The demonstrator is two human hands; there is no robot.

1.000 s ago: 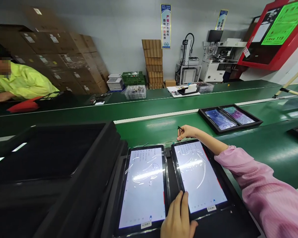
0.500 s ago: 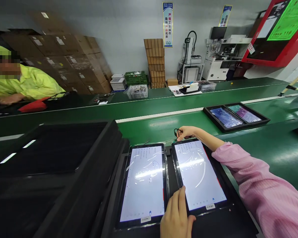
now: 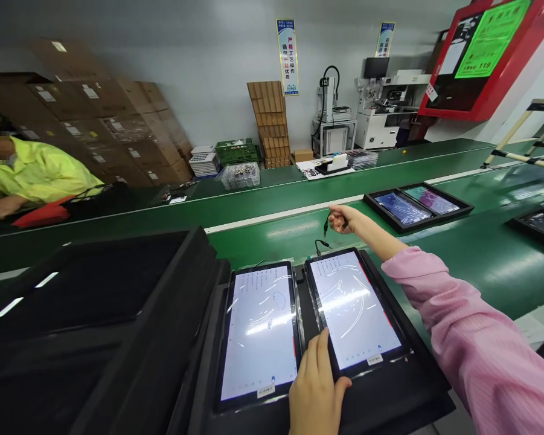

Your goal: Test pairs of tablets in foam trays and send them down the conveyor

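Over the green belt [image 3: 480, 266] the right hand [image 3: 344, 219] pinches a cable [image 3: 326, 225], the left hand [image 3: 314, 386] lies flat on a tablet [image 3: 351, 308], boxes [image 3: 118, 133] beyond.

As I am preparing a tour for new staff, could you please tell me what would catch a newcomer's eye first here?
Two lit tablets, the left tablet and the right tablet, glow side by side in a black tray by the green belt, nearest the camera. The left hand rests at the right tablet's near corner, while the right hand pinches a black cable above the belt beyond them.
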